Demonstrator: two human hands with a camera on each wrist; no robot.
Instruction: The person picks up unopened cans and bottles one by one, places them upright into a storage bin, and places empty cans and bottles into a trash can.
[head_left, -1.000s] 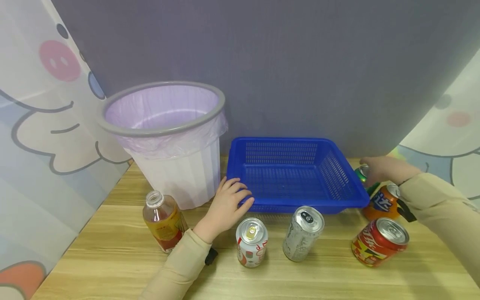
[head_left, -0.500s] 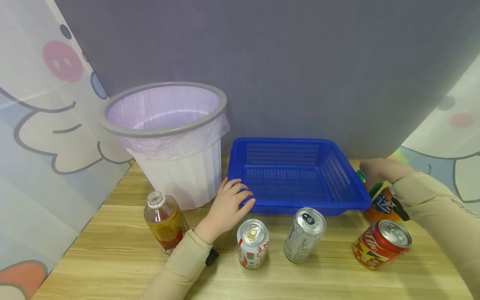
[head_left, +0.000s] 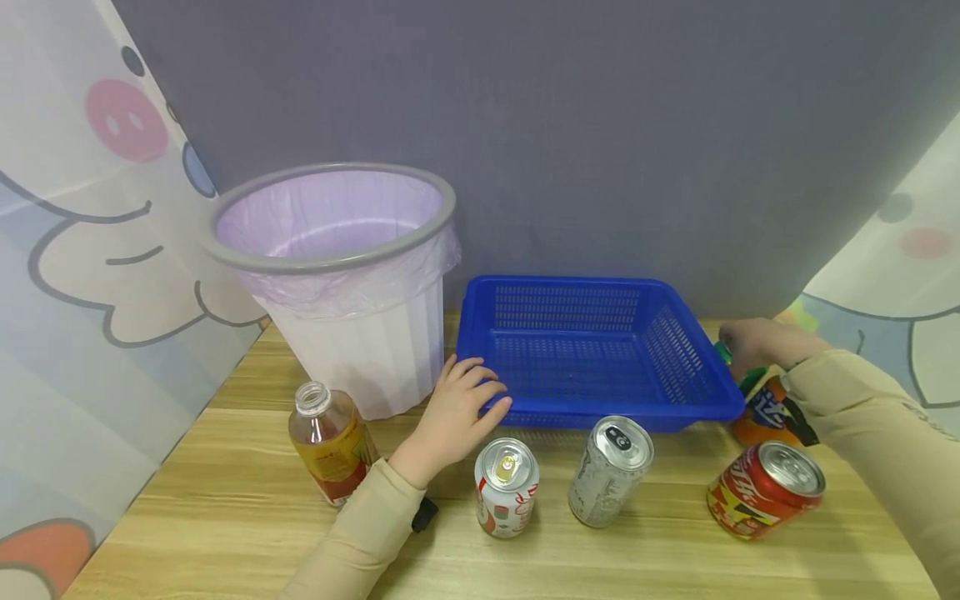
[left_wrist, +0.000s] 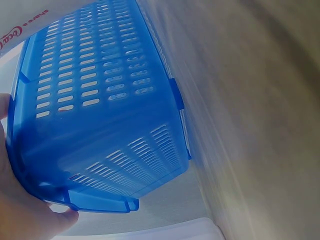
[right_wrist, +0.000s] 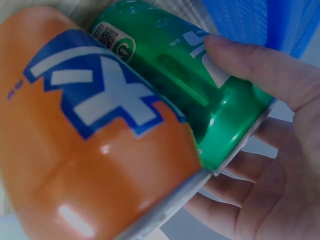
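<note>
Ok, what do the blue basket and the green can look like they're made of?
The blue basket looks like glossy moulded plastic: slotted walls, slightly see-through in the left wrist view. The green can, held by the right hand, looks like thin painted metal, probably aluminium: shiny body, bare silvery rim.

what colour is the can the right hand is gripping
Green can, clearest in the right wrist view.
</note>
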